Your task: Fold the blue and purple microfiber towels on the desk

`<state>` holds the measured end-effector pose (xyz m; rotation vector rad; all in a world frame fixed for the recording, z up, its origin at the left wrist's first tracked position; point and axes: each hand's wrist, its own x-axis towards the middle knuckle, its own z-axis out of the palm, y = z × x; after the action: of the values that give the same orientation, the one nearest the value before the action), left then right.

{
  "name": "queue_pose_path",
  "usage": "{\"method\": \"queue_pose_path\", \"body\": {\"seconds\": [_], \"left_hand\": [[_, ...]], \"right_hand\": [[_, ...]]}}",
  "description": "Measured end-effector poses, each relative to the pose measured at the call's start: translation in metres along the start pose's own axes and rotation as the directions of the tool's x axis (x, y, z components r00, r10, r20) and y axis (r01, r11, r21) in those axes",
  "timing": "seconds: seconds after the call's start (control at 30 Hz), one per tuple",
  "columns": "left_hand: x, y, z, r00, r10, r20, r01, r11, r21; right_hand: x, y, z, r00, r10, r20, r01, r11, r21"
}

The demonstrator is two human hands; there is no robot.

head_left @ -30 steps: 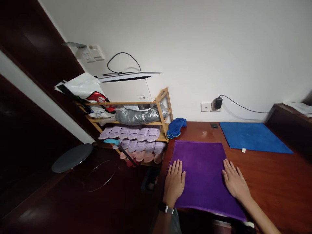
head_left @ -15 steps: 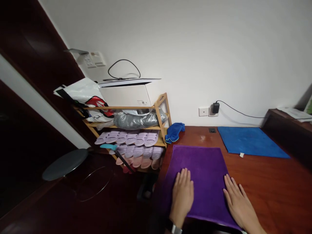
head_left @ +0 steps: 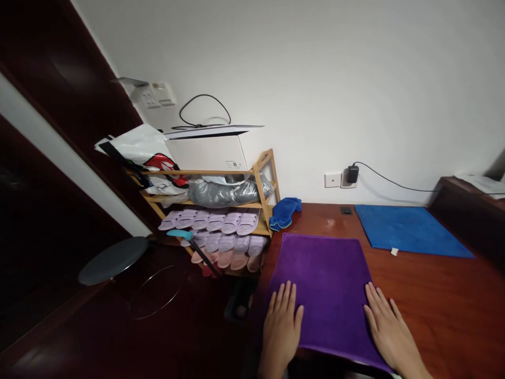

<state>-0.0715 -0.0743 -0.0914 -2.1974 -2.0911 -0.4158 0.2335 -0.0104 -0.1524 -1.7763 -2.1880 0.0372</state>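
Observation:
A purple cloth (head_left: 329,279) lies spread flat along the front left part of the wooden desk (head_left: 437,295). On its left side rests my left hand (head_left: 281,323), palm down with the fingers stretched out. My right hand (head_left: 389,323) lies flat across the cloth's right edge, fingers extended, partly over the bare wood. Neither hand grips anything. Farther back on the right, a blue cloth (head_left: 406,229) is laid out flat, with a small white tag at its front edge.
A crumpled blue cloth (head_left: 285,213) sits at the desk's back left corner. Left of the desk stands a wooden rack (head_left: 261,184) with rows of lilac slippers (head_left: 230,223) and a white box (head_left: 209,152). A round stool (head_left: 114,260) and a plugged-in black adapter (head_left: 352,173) are also visible.
My left hand has moved left and slightly nearer me, from the cloth's inner area toward its left edge. My right hand stays at the right edge. The view has shifted slightly.

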Motion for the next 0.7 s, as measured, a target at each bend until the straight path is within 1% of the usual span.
{"method": "queue_pose_path", "body": {"seconds": [0.03, 0.1, 0.17, 0.23, 0.33, 0.47, 0.53, 0.6, 0.63, 0.7], "left_hand": [[-0.006, -0.011, 0.000, 0.999, -0.029, -0.014, 0.030, 0.999, 0.031], [-0.014, -0.022, 0.003, 0.997, -0.051, -0.050, 0.054, 0.997, 0.064], [-0.016, -0.022, 0.007, 0.995, -0.053, -0.086, 0.060, 0.995, 0.078], [-0.015, -0.017, 0.010, 0.993, -0.050, -0.109, 0.060, 0.994, 0.091], [-0.013, -0.015, 0.012, 0.992, -0.030, -0.122, 0.044, 0.993, 0.112], [-0.015, -0.022, 0.013, 0.991, -0.023, -0.131, 0.040, 0.991, 0.127], [-0.017, -0.024, 0.012, 0.992, -0.024, -0.121, 0.039, 0.991, 0.125], [-0.013, -0.019, 0.009, 0.995, -0.025, -0.101, 0.036, 0.993, 0.108], [-0.009, -0.011, 0.006, 0.996, -0.021, -0.089, 0.029, 0.996, 0.089], [0.009, 0.017, 0.002, 0.998, 0.015, -0.061, -0.014, 1.000, 0.018]], "right_hand": [[-0.001, 0.001, 0.001, 1.000, -0.005, -0.009, 0.005, 1.000, 0.002], [-0.002, 0.003, 0.004, 0.999, -0.013, -0.031, 0.013, 1.000, 0.001], [-0.003, 0.005, 0.004, 0.999, -0.019, -0.036, 0.019, 1.000, 0.000], [0.000, 0.005, 0.002, 1.000, -0.020, -0.015, 0.020, 1.000, -0.002], [0.017, 0.002, -0.004, 0.999, -0.010, 0.031, 0.011, 1.000, -0.019], [0.049, -0.006, -0.007, 0.997, 0.022, 0.080, -0.017, 0.998, -0.064], [0.057, -0.010, -0.006, 0.996, 0.028, 0.084, -0.021, 0.996, -0.084], [0.060, -0.011, -0.004, 0.997, 0.024, 0.079, -0.017, 0.995, -0.095], [0.059, -0.012, -0.003, 0.997, 0.022, 0.081, -0.014, 0.995, -0.095], [0.057, -0.011, -0.003, 0.996, 0.020, 0.085, -0.012, 0.996, -0.088]]}}
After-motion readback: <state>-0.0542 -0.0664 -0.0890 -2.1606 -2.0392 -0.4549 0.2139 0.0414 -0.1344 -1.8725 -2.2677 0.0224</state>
